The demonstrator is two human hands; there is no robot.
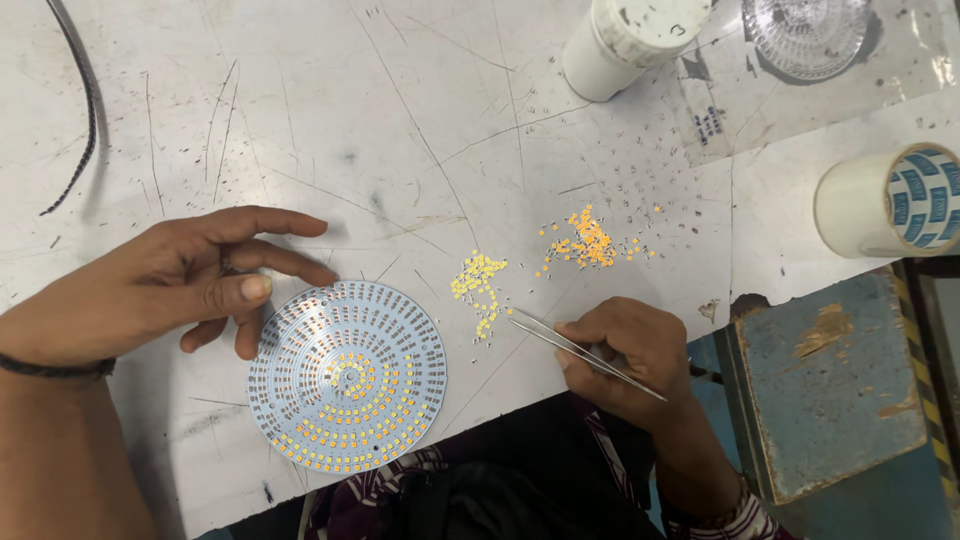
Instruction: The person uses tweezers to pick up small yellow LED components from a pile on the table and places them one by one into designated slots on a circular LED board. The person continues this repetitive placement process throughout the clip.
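Note:
A round white circuit board (347, 375) with rings of small pads lies near the table's front edge; its centre and lower rim carry yellow-orange chips. My left hand (190, 285) rests at the board's upper left rim, thumb touching the edge, fingers apart. My right hand (630, 355) grips metal tweezers (560, 340), whose tips point left to a small pile of pale yellow chips (478, 285). A second pile of orange chips (588, 243) lies further back right.
The white table top (400, 150) is scratched. A white cylinder (625, 40) and a clear ribbed dome (808, 35) stand at the back. A tape roll (890, 200) lies at the right, above a blue metal stool (830, 390). A black cable (85, 110) curves at the far left.

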